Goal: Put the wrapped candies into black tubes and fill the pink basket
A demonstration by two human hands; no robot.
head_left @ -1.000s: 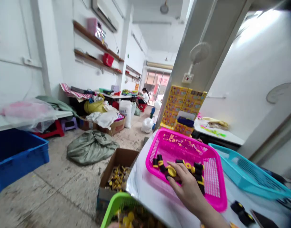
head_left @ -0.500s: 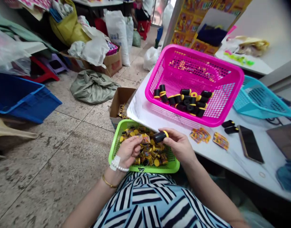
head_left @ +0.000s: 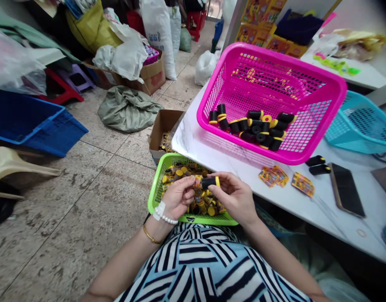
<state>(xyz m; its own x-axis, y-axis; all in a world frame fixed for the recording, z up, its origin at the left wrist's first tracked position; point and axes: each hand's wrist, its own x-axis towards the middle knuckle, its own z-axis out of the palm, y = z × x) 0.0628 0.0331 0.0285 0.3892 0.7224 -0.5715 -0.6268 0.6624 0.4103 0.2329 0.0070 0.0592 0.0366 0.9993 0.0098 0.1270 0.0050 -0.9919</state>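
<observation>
My left hand (head_left: 179, 197) pinches a small printed yellow-orange label (head_left: 197, 182) by its edge. In my right hand (head_left: 235, 196), thumb and fingers grip a black cylinder with a yellow rim (head_left: 208, 183), held sideways. The label's right side meets the cylinder's black end; whether it is stuck on, I cannot tell. Below both hands sits a green basket (head_left: 153, 191) full of yellow-capped cylinders that carry printed labels. A pink basket (head_left: 265, 154) on the table holds several plain black cylinders with yellow rims. Loose printed labels (head_left: 302, 184) lie on the table to the right.
On the white table (head_left: 193, 138) are a phone (head_left: 347, 189), two black cylinders (head_left: 319, 169) and a turquoise basket (head_left: 363, 126). A cardboard box (head_left: 161, 126) stands by the table's left corner. A blue crate (head_left: 63, 132) and a grey-green cloth sack (head_left: 128, 110) are on the floor.
My hands have come closer together, bringing the label up against the cylinder's black end. The cylinder is turned more level. The whole view has shifted slightly.
</observation>
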